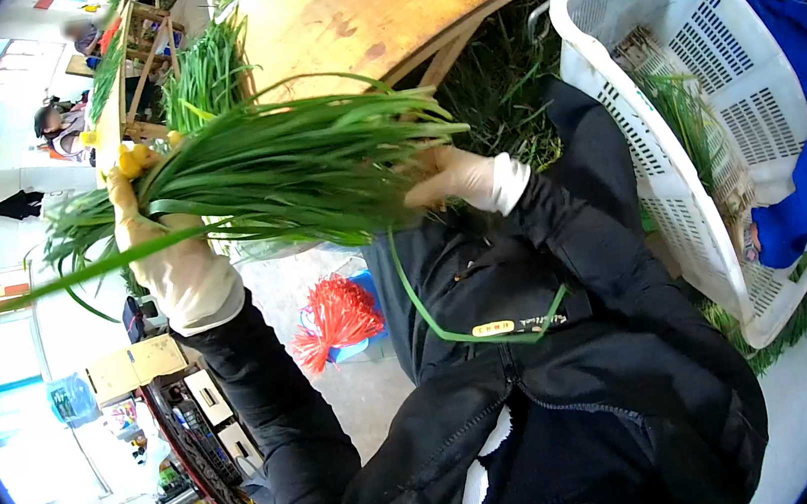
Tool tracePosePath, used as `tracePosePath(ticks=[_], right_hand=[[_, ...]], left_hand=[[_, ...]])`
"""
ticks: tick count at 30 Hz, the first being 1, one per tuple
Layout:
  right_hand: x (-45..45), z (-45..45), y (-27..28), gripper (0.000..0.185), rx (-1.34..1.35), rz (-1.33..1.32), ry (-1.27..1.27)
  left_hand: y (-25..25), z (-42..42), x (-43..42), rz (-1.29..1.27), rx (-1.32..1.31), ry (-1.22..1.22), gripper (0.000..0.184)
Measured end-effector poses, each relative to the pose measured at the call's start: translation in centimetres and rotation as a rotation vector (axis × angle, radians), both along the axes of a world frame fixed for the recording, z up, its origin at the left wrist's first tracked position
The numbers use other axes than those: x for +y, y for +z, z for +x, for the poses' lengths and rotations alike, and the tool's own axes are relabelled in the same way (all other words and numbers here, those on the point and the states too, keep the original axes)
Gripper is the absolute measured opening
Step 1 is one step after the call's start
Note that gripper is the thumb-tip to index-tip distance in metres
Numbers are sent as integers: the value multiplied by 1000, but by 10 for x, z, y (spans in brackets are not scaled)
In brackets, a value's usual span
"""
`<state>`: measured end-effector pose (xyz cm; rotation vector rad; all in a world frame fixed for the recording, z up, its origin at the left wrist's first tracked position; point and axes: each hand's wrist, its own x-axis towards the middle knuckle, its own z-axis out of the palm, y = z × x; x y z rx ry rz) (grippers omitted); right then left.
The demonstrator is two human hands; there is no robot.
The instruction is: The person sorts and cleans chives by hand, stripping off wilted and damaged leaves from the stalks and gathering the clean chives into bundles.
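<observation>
A large bunch of long, flat green leaves that look like garlic chives (pixel 282 166) stretches sideways in front of me above my lap. My left hand (pixel 163 236), in a pale glove with yellow fingertips, is wrapped around the bunch near its left end. At the right end, my right hand (pixel 455 180), in a pale glove, grips among the chives; its fingers are partly covered by leaves and slightly blurred. One loose blade hangs down and bends across my dark jacket (pixel 539 366).
A wooden table (pixel 345 17) spans the top, with more chives (pixel 205 75) at its left. To the right stands a white perforated basket (pixel 756 88) holding some greens. Red plastic strips (pixel 336 321) lie below the bunch. Other people (pixel 66 127) are in the background.
</observation>
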<state>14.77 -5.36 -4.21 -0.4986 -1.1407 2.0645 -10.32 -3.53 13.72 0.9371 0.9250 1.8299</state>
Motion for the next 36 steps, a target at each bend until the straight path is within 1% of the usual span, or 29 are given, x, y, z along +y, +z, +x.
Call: tracePosePath(ticks=[1,3,4,5,7,9,11,12,13,14,15,16,17,18,19,20,21,23,24,25,26,27,28,29,30,31,32,34,36], right_hand=[[3,-7,-12,51,-223,58,-17],[3,-2,-24,44,-401,470,-66],[-1,11,-9,38,-609,828,-166],[-2,16,-10,32,-949,844,-119],[-6,30,-37,26,-960,1272,-447],[-12,46,-42,16,-1272,1129,-277],[-6,76,-86,12,-1341,1087,-323],[-2,90,-106,10,-1483,996,-373],[5,105,-127,11,-1621,901,-423],[22,122,-155,18,-1343,1152,-572],[22,117,-127,22,-1457,970,-519],[21,113,-98,27,-1575,791,-458],[27,111,-57,34,-1576,592,-70],[27,106,-55,41,-1592,565,-29],[26,101,-47,49,-1609,539,11],[23,97,-35,59,-1495,712,-28],[20,91,-10,69,-1373,880,-66],[31,73,14,71,-736,1074,-217],[32,68,28,72,-635,999,-139],[33,62,38,74,-535,925,-67],[28,52,38,76,-498,1041,-230],[29,44,32,75,-519,1140,-267],[27,35,29,70,-416,1104,-251],[22,25,26,66,-312,1068,-236],[15,16,18,51,-67,678,-81],[9,15,16,29,-147,747,-169],[7,16,10,25,-122,705,-202],[4,19,11,20,-112,656,-274],[1,26,13,17,-61,407,-270]], left_hand=[[3,7,-5,-3,66,-81,31],[1,7,-4,80,69,-76,31],[1,16,-13,76,134,-52,30],[-4,10,-14,113,119,-36,30],[-14,-1,-17,45,1,-56,30],[-31,-21,-16,87,-25,-53,31],[-27,-15,-27,174,-30,149,31],[-20,-9,-29,299,-176,-82,26],[-23,-25,-26,339,-80,-18,19],[-16,-20,-28,383,-210,-240,16],[-8,-13,-31,416,-338,-463,13],[-6,-11,-33,425,-381,-487,9],[-7,-9,-35,420,-378,-487,9],[-9,-7,-36,446,-284,-386,11],[-10,-2,-37,473,-190,-284,21],[-7,5,-37,477,-269,-422,19],[-7,5,-34,480,-270,-422,19],[-7,-1,-32,474,-323,-706,15],[-5,-2,-31,445,-399,-787,20],[0,6,-32,440,-491,-869,17],[1,3,-29,456,-493,-932,15],[2,1,-26,470,-496,-994,19],[0,5,-25,537,-533,-996,19],[-1,5,-22,601,-481,-1020,21],[1,9,-23,614,-468,-1027,21],[3,11,-24,626,-453,-1030,21],[1,8,-24,619,-455,-1024,21],[-2,0,-22,704,-469,-1039,20],[-9,1,-23,754,-532,-1018,21]])
